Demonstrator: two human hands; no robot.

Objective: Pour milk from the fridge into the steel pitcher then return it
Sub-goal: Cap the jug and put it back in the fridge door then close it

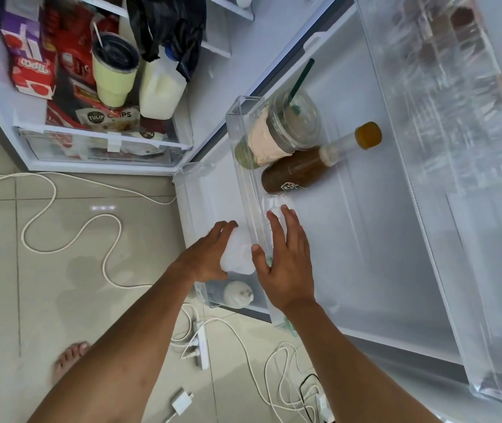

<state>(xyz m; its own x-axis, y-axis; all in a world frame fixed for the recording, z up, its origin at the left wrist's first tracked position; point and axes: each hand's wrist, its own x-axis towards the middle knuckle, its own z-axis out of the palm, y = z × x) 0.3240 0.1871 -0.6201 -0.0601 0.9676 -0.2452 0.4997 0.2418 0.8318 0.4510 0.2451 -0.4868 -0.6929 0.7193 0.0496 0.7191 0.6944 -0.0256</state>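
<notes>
The fridge stands open below me. A white plastic milk jug [159, 90] with a blue cap stands on the inner shelf beside a black bag. At the door, my left hand [207, 257] is closed around a white frosted bottle [239, 254], just outside the clear door bin [243, 172]. My right hand [289, 264] is spread flat over the bin's near end. Its fingers lie over a clear bottle [274, 204] and its thumb sits next to the white bottle. No steel pitcher is in view.
The door bin holds a lidded iced-drink cup [289, 123] and a brown bottle [295, 169] with an orange cap. A pale tumbler [112, 71] and cartons crowd the shelf. A white-capped bottle [237, 294] sits lower down. Cables [60, 239], a power strip [201, 343] and my bare foot [69, 358] are on the floor.
</notes>
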